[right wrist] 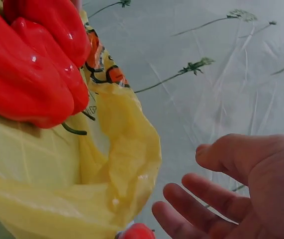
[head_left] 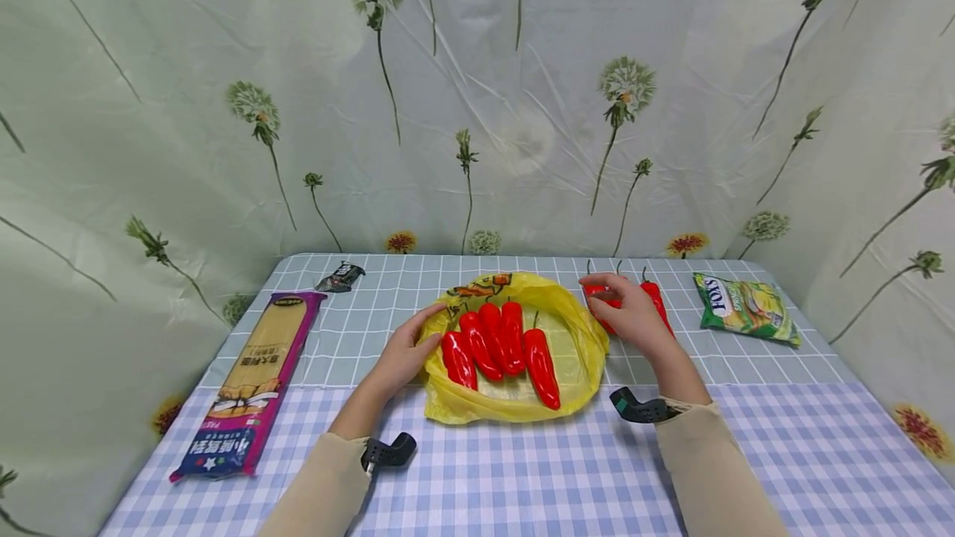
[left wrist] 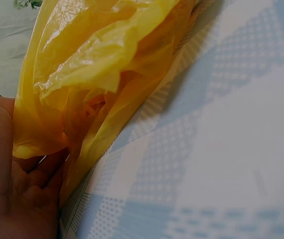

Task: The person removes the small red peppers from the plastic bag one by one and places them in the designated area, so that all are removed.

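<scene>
We see loose red peppers (head_left: 657, 302) just right of the yellow bag (head_left: 485, 411), stems pointing away from us. Our right hand (head_left: 632, 312) is nearer to them, stretched forward over them with fingers loose and holding nothing; we can't tell if it touches. Our left hand (head_left: 401, 357) holds the bag's left edge. Five more peppers (head_left: 540, 367) lie inside.

we see a table (head_left: 485, 479) checked in blue and white. on it lie a pasta packet (head_left: 254, 379), a small black wrapper (head_left: 341, 278), an open yellow bag (head_left: 492, 411), red peppers (head_left: 656, 302) beside that bag, and a green packet (head_left: 753, 310).
</scene>
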`<state>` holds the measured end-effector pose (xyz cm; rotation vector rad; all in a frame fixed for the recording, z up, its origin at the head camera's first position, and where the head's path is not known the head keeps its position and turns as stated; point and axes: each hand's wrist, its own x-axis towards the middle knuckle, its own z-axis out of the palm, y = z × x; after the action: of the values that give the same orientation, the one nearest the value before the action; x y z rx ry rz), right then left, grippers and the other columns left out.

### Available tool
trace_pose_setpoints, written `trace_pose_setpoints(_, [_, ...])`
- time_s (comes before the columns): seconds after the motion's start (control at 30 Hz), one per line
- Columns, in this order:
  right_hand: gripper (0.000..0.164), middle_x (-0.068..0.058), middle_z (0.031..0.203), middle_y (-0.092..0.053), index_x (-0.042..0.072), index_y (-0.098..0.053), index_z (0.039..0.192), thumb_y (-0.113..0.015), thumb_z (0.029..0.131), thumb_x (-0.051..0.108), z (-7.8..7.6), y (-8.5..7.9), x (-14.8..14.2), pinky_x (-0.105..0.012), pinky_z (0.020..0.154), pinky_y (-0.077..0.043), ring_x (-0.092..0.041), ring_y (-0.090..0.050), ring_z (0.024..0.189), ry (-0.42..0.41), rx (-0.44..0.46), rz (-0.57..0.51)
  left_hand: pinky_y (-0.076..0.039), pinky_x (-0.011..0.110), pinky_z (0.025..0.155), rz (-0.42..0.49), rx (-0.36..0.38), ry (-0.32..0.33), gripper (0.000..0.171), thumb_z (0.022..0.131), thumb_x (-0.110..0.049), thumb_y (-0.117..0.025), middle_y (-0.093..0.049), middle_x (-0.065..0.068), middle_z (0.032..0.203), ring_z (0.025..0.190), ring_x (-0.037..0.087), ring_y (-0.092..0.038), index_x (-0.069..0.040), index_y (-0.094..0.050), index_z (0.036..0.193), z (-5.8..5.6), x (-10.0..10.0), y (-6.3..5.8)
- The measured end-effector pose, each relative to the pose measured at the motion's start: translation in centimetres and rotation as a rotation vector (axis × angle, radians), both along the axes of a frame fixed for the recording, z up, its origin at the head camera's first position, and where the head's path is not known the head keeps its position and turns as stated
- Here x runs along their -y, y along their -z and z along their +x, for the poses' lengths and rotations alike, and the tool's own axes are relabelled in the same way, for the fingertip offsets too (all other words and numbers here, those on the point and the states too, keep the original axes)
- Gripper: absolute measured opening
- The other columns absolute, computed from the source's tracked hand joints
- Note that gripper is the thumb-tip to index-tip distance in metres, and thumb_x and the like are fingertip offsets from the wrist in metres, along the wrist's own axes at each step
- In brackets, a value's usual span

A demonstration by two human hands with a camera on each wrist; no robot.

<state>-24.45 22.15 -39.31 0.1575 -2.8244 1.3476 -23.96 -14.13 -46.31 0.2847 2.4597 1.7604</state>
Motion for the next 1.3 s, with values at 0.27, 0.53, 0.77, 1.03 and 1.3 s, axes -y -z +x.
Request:
trace_pose_setpoints(0.27, [0.042, -0.017, 0.138, -0.058, 0.012, -0.058, 0.135, -0.066, 0.094, 0.012, 0.4, 0.1, 1.1, -0.045, 0.089, -0.061, -0.039, -0.06, 0.121, -0.144, -0.038, 0.03, -0.027, 0.05, 0.124, -0.007, -0.004, 0.006, 0.052, 0.1, -0.01, -0.053, -0.038, 0.008, 0.161, 0.151, 0.032, -0.032, -0.024, -0.046, 0.149, 0.1, 0.0, 0.0])
trace_pose_setpoints(0.53, [0.04, -0.015, 0.132, -0.062, 0.011, -0.062, 0.13, -0.068, 0.091, 0.009, 0.8, -0.6, 2.1, -0.046, 0.089, -0.061, -0.036, -0.061, 0.117, -0.134, -0.109, 0.083, -0.027, 0.05, 0.124, 0.001, -0.006, 0.011, 0.052, 0.1, -0.01, -0.054, -0.037, 0.008, 0.161, 0.151, 0.032, -0.031, -0.024, -0.046, 0.149, 0.1, 0.0, -0.1])
trace_pose_setpoints(0.77, [0.041, -0.015, 0.134, -0.061, 0.01, -0.061, 0.132, -0.068, 0.091, 0.009, 1.0, -0.3, 2.9, -0.044, 0.09, -0.061, -0.031, -0.064, 0.111, -0.179, -0.078, 0.08, -0.026, 0.049, 0.124, 0.01, -0.005, 0.019, 0.052, 0.1, -0.01, -0.053, -0.036, 0.008, 0.161, 0.151, 0.032, -0.03, -0.024, -0.045, 0.15, 0.1, 0.1, 0.0])
trace_pose_setpoints(1.03, [0.048, -0.018, 0.137, -0.058, 0.008, -0.057, 0.137, -0.07, 0.09, 0.008, 1.1, 0.4, 3.8, -0.043, 0.089, -0.061, -0.032, -0.066, 0.112, -0.316, -0.019, 0.087, -0.027, 0.05, 0.124, 0.009, -0.003, 0.022, 0.052, 0.1, -0.01, -0.054, -0.037, 0.008, 0.161, 0.151, 0.032, -0.03, -0.023, -0.045, 0.15, 0.0, 0.1, 0.2])
trace_pose_setpoints(1.3, [0.058, -0.019, 0.139, -0.055, 0.006, -0.05, 0.141, -0.074, 0.088, 0.012, 1.2, 1.0, 4.2, -0.044, 0.093, -0.06, -0.033, -0.064, 0.115, -0.427, 0.067, 0.097, -0.026, 0.05, 0.124, -0.003, -0.009, 0.018, 0.052, 0.1, -0.01, -0.053, -0.037, 0.008, 0.161, 0.151, 0.032, -0.03, -0.024, -0.046, 0.149, 0.0, 0.1, 0.1])
